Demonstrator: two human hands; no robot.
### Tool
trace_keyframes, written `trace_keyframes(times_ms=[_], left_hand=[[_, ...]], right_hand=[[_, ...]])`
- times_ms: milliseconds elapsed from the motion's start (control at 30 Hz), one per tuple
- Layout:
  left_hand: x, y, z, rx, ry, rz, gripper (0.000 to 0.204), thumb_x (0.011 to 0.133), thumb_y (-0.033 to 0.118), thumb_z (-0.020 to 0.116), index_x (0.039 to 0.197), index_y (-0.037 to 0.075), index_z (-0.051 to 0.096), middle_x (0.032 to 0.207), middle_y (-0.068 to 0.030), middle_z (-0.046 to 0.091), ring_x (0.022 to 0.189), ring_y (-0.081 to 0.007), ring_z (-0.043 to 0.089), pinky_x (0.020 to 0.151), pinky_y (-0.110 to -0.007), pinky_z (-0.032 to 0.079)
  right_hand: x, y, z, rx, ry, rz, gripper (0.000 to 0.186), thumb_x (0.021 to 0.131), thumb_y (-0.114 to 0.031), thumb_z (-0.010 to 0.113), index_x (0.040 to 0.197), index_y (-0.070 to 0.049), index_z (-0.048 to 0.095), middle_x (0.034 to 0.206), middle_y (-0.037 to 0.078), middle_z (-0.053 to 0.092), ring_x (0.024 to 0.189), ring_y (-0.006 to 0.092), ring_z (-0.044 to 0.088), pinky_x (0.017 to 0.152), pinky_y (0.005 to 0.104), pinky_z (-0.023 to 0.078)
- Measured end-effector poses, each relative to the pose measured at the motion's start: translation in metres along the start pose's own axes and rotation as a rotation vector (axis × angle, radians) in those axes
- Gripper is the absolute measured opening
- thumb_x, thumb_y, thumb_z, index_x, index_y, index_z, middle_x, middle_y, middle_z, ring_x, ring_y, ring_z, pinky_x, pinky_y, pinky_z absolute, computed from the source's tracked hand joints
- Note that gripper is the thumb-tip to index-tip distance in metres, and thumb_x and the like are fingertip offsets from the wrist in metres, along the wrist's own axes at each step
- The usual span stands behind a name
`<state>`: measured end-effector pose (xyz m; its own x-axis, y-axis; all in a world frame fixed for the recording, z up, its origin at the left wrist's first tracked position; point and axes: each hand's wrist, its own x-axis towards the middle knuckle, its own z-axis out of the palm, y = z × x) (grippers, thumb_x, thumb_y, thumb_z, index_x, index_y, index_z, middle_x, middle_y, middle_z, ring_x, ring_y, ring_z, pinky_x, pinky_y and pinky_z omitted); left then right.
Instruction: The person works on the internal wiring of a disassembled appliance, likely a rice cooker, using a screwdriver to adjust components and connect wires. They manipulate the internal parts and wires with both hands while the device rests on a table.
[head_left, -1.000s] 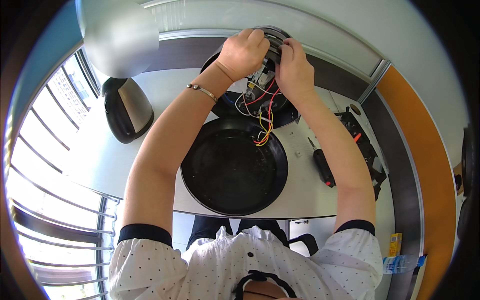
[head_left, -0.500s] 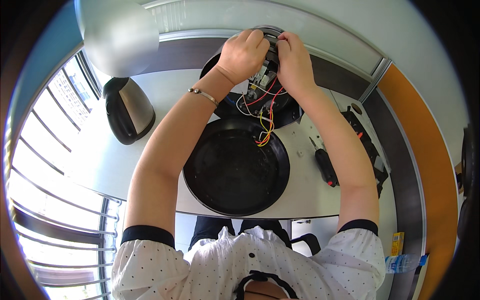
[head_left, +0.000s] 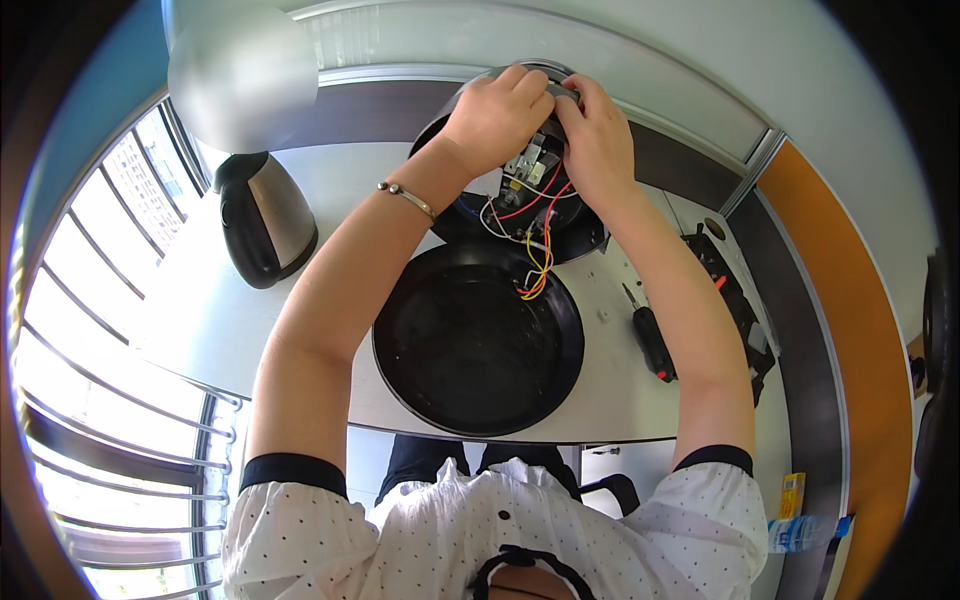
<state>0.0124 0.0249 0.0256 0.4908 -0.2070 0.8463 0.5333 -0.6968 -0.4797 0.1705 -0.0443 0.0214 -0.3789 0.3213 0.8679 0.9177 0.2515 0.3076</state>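
At the far side of the table stands the opened black round housing of an electric appliance (head_left: 578, 243), with metal parts and wiring inside. My left hand (head_left: 500, 118) has its fingers curled over the housing's far rim. Close beside it, my right hand (head_left: 600, 145) pinches the same rim, thumb toward the left hand. The fingertips and whatever small part lies under them are partly hidden. Red, yellow and white wires (head_left: 541, 270) run from the housing down to a shallow black round shell (head_left: 470, 345), which lies nearer to me with its hollow side up.
A steel-and-black kettle (head_left: 268, 222) stands at the left. Right of the shell lies a black-handled screwdriver (head_left: 652, 342), with a black tool case (head_left: 745, 320) beyond my right forearm. A blurred white round object (head_left: 243, 80) hangs upper left. A low partition (head_left: 370, 112) backs the table.
The view has shifted slightly. My hands remain at the housing's far rim, the left fingers a little lower and closer to the right hand. The shell and tools stay put.
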Motion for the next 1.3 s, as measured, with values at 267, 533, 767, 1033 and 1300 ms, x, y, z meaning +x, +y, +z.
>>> trace_keyframes(times_ms=[267, 533, 767, 1033, 1300], left_hand=[[0.0, 0.006, 0.002, 0.029, 0.051, 0.0, 0.02, 0.059, 0.009, 0.064, 0.075, 0.008, 0.054, 0.081, -0.0036, 0.047, 0.081, -0.0184, 0.054, 0.054, -0.026, 0.05], [0.004, 0.001, -0.002, -0.006, 0.024, 0.07, 0.014, 0.064, 0.01, 0.062, 0.077, 0.008, 0.059, 0.089, -0.0038, 0.053, 0.088, -0.0198, 0.055, 0.062, -0.027, 0.052], [-0.003, 0.0, 0.003, -0.008, 0.075, 0.025, 0.016, 0.065, 0.009, 0.06, 0.081, 0.007, 0.058, 0.09, -0.0046, 0.053, 0.084, -0.0193, 0.055, 0.059, -0.027, 0.053], [-0.006, 0.002, 0.008, -0.002, 0.057, 0.01, 0.026, 0.064, 0.005, 0.061, 0.089, 0.003, 0.061, 0.095, -0.0073, 0.056, 0.082, -0.022, 0.059, 0.062, -0.029, 0.053], [-0.009, 0.002, 0.008, 0.012, 0.111, -0.026, 0.023, 0.065, 0.007, 0.061, 0.087, 0.005, 0.061, 0.092, -0.0062, 0.055, 0.08, -0.0214, 0.057, 0.06, -0.029, 0.052]], right_hand=[[-0.005, -0.001, -0.001, 0.014, 0.034, 0.075, 0.029, 0.071, -0.001, 0.062, 0.099, -0.009, 0.064, 0.111, 0.009, 0.055, 0.096, 0.0282, 0.056, 0.074, 0.039, 0.043], [-0.006, -0.001, -0.007, 0.002, 0.061, 0.004, 0.036, 0.064, 0.0, 0.065, 0.098, -0.009, 0.064, 0.101, 0.003, 0.058, 0.097, 0.0239, 0.055, 0.079, 0.0371, 0.042], [-0.003, -0.003, -0.006, 0.035, 0.071, -0.014, 0.029, 0.069, -0.003, 0.062, 0.098, -0.009, 0.063, 0.1, 0.002, 0.06, 0.098, 0.0222, 0.056, 0.083, 0.0363, 0.042], [-0.003, 0.0, 0.0, -0.038, 0.096, -0.031, 0.02, 0.077, -0.009, 0.055, 0.096, -0.007, 0.061, 0.099, 0.005, 0.062, 0.096, 0.0233, 0.057, 0.084, 0.0364, 0.042], [0.008, -0.002, -0.004, -0.075, 0.01, -0.092, 0.022, 0.07, -0.003, 0.059, 0.091, -0.004, 0.057, 0.097, 0.008, 0.061, 0.096, 0.0251, 0.055, 0.084, 0.0359, 0.044]])
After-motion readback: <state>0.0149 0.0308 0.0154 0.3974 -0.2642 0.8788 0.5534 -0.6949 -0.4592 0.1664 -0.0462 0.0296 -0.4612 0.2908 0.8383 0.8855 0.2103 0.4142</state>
